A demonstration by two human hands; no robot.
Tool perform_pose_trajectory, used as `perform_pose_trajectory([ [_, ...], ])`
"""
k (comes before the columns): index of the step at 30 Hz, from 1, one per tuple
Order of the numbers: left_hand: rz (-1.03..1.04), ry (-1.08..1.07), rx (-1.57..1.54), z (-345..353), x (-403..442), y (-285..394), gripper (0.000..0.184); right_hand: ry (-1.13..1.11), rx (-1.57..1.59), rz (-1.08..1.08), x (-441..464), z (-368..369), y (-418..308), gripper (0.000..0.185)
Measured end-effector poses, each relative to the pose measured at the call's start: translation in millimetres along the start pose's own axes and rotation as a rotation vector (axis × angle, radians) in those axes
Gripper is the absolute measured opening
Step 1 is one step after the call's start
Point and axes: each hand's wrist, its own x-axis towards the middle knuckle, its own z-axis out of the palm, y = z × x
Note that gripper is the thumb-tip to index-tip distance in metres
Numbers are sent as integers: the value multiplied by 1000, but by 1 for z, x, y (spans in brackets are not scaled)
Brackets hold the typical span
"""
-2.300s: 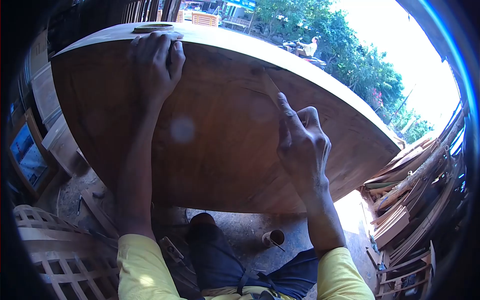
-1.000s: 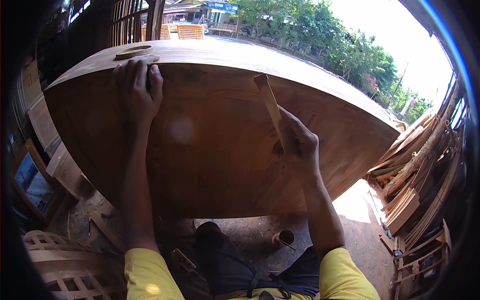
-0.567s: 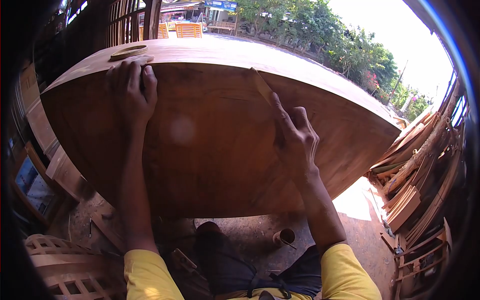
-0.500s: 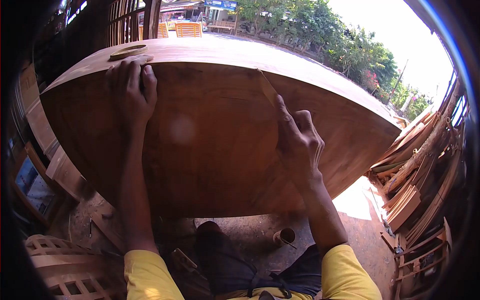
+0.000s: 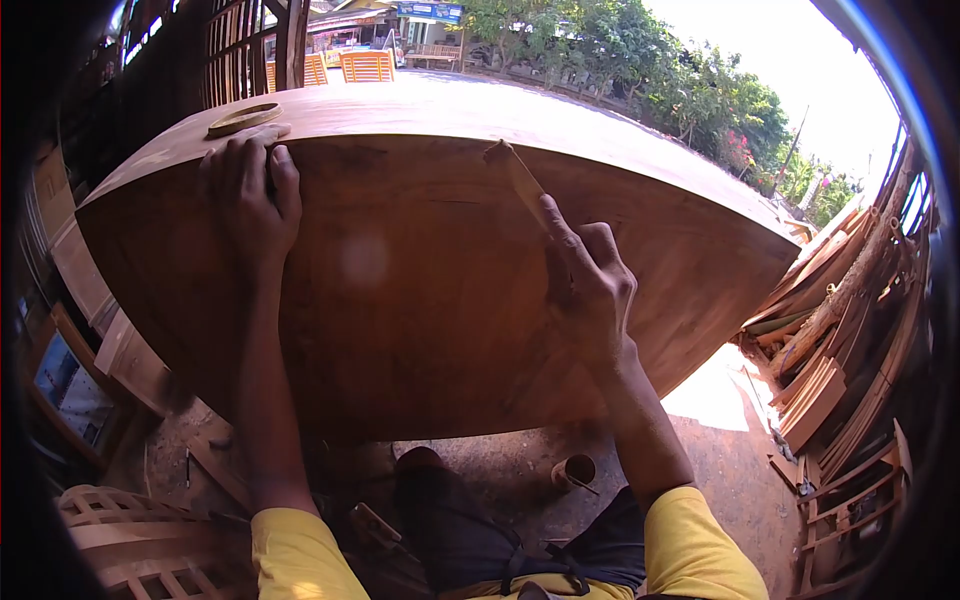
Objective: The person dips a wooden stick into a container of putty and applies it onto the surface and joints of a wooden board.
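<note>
A large brown wooden piece (image 5: 430, 300) fills the middle of the view, its front face in shade and its top brightly lit. Near its upper left edge, my left hand (image 5: 255, 195) is curled over the rim, thumb on the front side. Just beyond those fingers lies a round, shallow, lid-like ring (image 5: 243, 119) on the top. My right hand (image 5: 590, 270) is closed on a thin, flat putty knife (image 5: 522, 182), index finger stretched along it. A small tan lump of paste sits on the blade's tip at the upper front edge. The handle is hidden in my palm.
On the floor below stands a small can (image 5: 573, 473) with a stick in it. Wood strips and boards (image 5: 815, 400) are stacked at right. A slatted wooden piece (image 5: 130, 535) is at lower left, a framed panel (image 5: 75, 380) above it. Slatted chairs (image 5: 367, 67) stand beyond.
The putty knife's tip has moved a little left along the upper edge, and the tan lump on it shows more. My left hand stays at the rim. The view has shifted slightly.
</note>
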Motion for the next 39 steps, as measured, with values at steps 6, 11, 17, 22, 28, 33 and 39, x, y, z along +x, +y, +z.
perform_pose_trajectory([
  [6,10,0,-22,-2,2,1,18,82,-49,-70,3,16,17,57],
  [11,0,-3,7,-1,1,1,17,80,-35,-13,-9,4,8,61],
  [17,-13,-7,-38,-2,2,3,17,29,-58,-38,-5,9,-2,64],
  [22,-13,6,-28,-1,1,1,18,-31,-30,0,-3,5,-13,62],
  [28,-10,4,-25,-2,2,2,17,37,-40,-153,-4,22,-1,71],
  [33,-16,-20,-8,-7,6,9,18,-67,-29,-63,-9,4,-16,74],
  [39,-20,-28,0,-6,3,5,17,-32,-41,-129,-10,29,-14,72],
])
